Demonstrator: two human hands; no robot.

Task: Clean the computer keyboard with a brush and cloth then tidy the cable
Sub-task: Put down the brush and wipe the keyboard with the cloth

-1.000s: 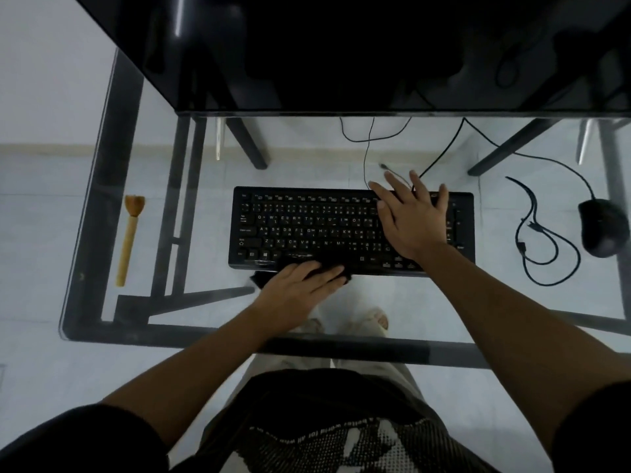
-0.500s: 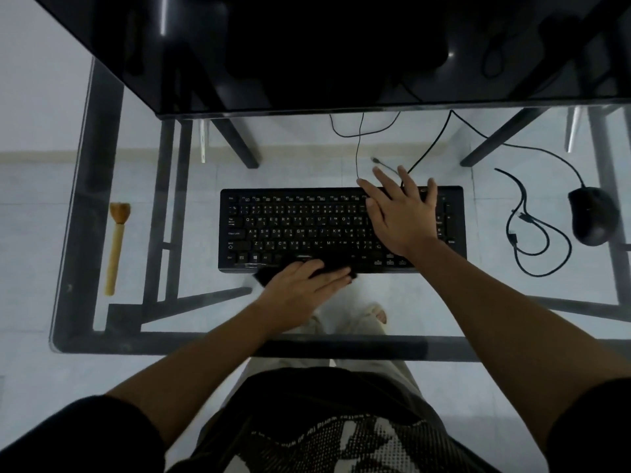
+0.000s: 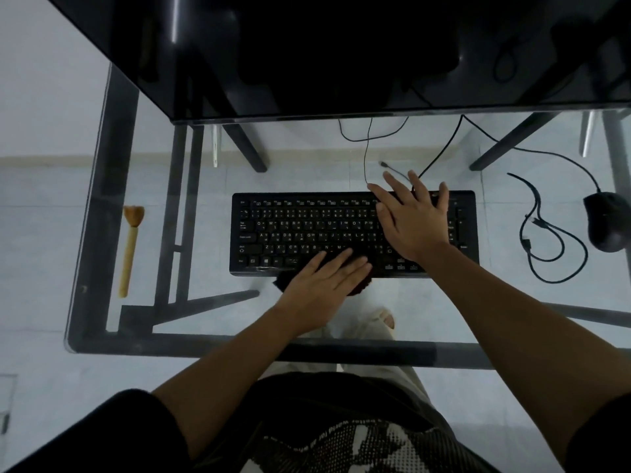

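Observation:
A black keyboard [image 3: 300, 230] lies in the middle of a glass desk [image 3: 239, 346]. My left hand [image 3: 321, 285] presses a dark cloth [image 3: 359, 287] flat onto the keyboard's front edge near the space bar; most of the cloth is hidden under the palm. My right hand [image 3: 415, 223] rests flat, fingers spread, on the right part of the keys. A wooden brush [image 3: 129, 247] lies on the glass far to the left, untouched. The thin keyboard cable [image 3: 366, 155] runs from the back edge up under the monitor.
A dark monitor [image 3: 307, 52] stands at the back of the desk. A black mouse [image 3: 606, 221] sits at the far right, with a looped loose cable [image 3: 553, 247] beside it. The desk's black frame and my knees show through the glass.
My left hand has slid the cloth a little to the right and further onto the bottom key rows. My right hand stays on the keyboard's right part.

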